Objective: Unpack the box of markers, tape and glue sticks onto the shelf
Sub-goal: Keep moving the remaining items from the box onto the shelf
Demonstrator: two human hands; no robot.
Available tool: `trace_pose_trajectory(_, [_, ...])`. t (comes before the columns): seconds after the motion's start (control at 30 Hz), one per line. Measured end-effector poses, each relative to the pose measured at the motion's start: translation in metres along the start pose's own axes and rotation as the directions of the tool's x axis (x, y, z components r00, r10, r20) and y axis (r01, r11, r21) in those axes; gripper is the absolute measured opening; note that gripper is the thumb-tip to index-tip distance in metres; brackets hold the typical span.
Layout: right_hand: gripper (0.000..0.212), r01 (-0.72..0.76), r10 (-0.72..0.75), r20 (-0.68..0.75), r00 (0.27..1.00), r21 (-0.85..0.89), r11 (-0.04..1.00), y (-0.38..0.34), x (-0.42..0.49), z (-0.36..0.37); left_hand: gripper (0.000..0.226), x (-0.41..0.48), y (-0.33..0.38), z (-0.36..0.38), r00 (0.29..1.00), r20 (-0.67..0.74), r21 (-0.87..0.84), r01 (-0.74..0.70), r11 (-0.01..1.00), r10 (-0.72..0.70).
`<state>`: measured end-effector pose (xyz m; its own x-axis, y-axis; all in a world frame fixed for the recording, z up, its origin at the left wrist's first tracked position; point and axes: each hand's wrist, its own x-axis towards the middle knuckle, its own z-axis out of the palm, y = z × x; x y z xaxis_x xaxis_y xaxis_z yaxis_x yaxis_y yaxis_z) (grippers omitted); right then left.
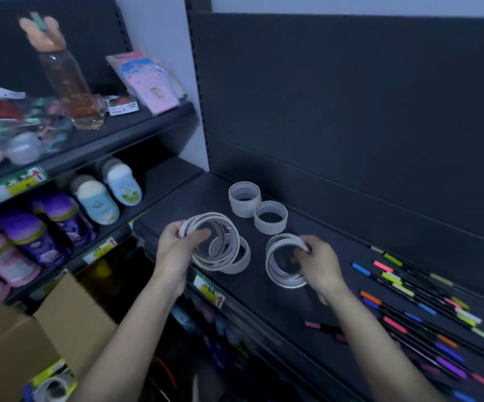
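My left hand grips a bunch of thin white tape rolls held above the black shelf. A little to the right, my right hand pinches another bunch of white tape rolls that hangs just over the shelf. Behind them, two stacks of tape rolls stand on the shelf, and another stack sits under the left bunch. Several coloured markers lie spread on the shelf's right side. The open cardboard box is at the lower left, with a tape roll inside.
To the left stands a second shelf unit with a bottle, packaged goods and purple and white containers. A yellow price label is on the shelf's front edge. The dark back panel rises behind the shelf.
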<state>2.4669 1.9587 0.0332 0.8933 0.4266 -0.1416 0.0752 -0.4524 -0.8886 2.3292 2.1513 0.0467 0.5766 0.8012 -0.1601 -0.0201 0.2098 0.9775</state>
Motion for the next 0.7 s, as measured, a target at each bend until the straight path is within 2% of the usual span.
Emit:
trace_pose_trajectory(0.13, [0.02,-0.063,0.063,-0.02,0.998,-0.012,0.998,0.005,0.026,0.0,0.021,0.037,0.004,0.013,0.998,0.013,-0.004,0.057,0.998,-0.057])
trace_pose_trajectory(0.3, [0.017,-0.135,0.134,-0.017,0.991,-0.034,0.99,0.008,0.056,0.006,0.027,0.083,0.005,0.023,0.99,0.089,0.1,0.098,0.99,-0.107])
trace_pose_trajectory(0.53, [0.022,-0.153,0.166,0.035,0.986,-0.244,0.958,0.006,0.085,0.024,0.023,0.131,-0.012,0.016,0.962,0.084,0.078,0.253,0.964,-0.259])
trace_pose_trajectory(0.7, [0.021,-0.093,0.136,0.074,0.988,-0.417,0.904,0.004,0.097,0.033,0.01,0.147,-0.027,0.012,0.934,0.102,0.114,0.33,0.937,-0.342])
